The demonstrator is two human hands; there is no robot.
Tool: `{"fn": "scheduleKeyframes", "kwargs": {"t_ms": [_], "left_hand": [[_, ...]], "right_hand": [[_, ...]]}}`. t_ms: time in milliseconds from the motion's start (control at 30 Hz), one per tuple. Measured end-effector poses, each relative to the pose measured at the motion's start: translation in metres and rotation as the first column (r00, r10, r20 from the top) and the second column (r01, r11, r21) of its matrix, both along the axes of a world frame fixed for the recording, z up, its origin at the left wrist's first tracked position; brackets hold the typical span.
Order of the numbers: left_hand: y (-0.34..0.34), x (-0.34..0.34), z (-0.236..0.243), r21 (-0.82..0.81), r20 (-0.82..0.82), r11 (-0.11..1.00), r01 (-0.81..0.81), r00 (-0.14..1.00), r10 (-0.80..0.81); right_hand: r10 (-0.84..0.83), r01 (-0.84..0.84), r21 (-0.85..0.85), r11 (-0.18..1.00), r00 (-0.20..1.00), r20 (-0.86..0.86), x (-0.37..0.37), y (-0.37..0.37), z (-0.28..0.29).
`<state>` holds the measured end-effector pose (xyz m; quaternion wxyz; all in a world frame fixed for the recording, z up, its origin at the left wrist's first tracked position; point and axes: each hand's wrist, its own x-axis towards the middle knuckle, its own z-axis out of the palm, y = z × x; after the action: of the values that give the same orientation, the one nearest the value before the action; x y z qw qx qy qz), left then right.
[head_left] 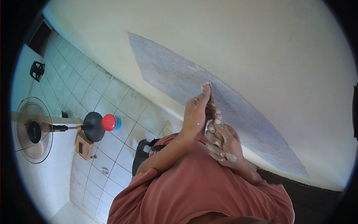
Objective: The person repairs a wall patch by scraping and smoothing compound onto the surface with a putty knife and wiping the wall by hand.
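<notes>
My left hand (195,115) is closed on a thin, putty-smeared flat piece (209,104), perhaps a scraper, which stands up between my hands with its tip by my left thumb. My right hand (227,145), caked with pale wet putty, is curled against the lower part of the piece; what exactly its fingers grip is hidden by putty and by the hands. Just beyond both hands, a long grey-blue rough patch (164,67) runs along the cream wall (261,56).
A standing fan (33,130), red-lidded blue container (110,122), cardboard box (84,145) and small black stool (37,71) are on the left, by a low partition (44,186). A black plastic seat (141,153) is beside me on the tiled floor (104,175).
</notes>
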<state>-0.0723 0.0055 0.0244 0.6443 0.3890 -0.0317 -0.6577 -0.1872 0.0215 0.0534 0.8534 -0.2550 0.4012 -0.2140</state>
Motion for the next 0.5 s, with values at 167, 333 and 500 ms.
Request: {"fn": "scheduleKeyframes", "kwargs": {"t_ms": [167, 333, 500], "left_hand": [[-0.012, 0.025, 0.007, 0.025, 0.196, 0.990, -0.137, 0.972, 0.129], [-0.012, 0.014, 0.009, 0.049, 0.113, 0.991, -0.127, 0.986, 0.121], [-0.003, 0.008, 0.006, 0.009, 0.059, 0.992, -0.123, 0.991, 0.123]], "right_hand": [[0.027, -0.029, 0.010, 1.000, 0.983, 0.183, 0.030, -0.016, -0.010], [-0.001, -0.004, 0.031, 1.000, 0.991, 0.133, 0.025, -0.007, -0.003], [0.082, -0.086, 0.034, 0.996, 0.991, 0.107, 0.015, -0.006, 0.008]]}}
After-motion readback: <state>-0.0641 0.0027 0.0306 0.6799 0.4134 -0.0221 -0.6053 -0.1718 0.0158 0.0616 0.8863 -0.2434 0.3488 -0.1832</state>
